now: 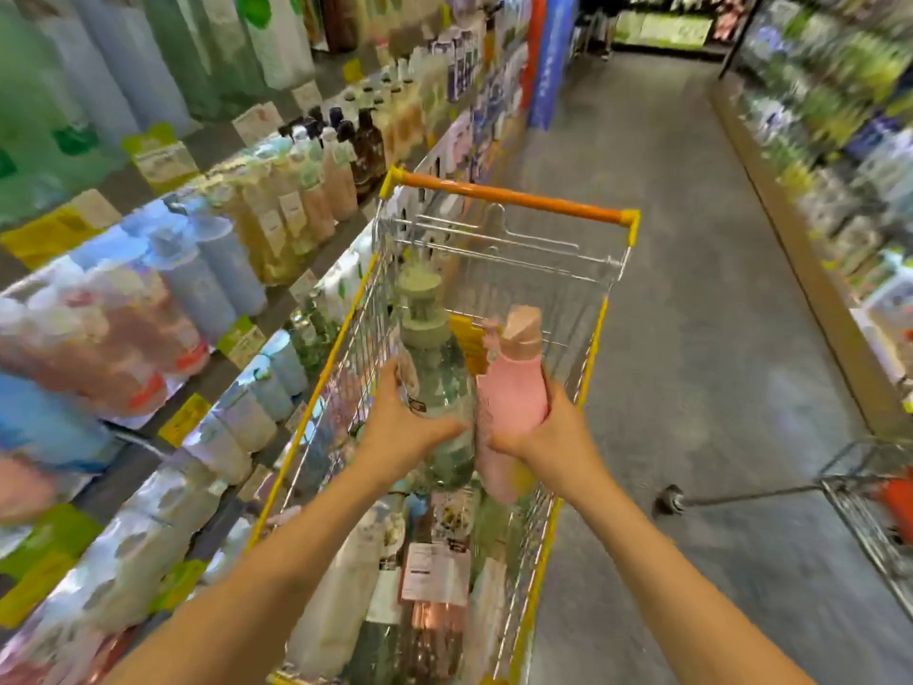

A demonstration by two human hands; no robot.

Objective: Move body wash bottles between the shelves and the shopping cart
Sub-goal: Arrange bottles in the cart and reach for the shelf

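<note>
- Nearest me, both bare forearms reach out over the shopping cart, whose yellow-edged wire basket holds several bottles lying on their sides.
- My left hand has its fingers grasping the green pump bottle, held upright-ish above the basket with its pale pump head pointing away from me.
- My right hand has its fingers wrapped round the pink bottle, cap tilted away; it sits just beside the green one, the two nearly touching.
- Beyond the hands I see the cart's folded wire child seat and its orange handle bar.
- To my left run the shelves, packed with rows of bottles and yellow price tags, much of it blurred.
- Off to the right, part of a second wire cart stands on the grey aisle floor.
- Farther right, another stocked shelf run stretches to the aisle's end.
</note>
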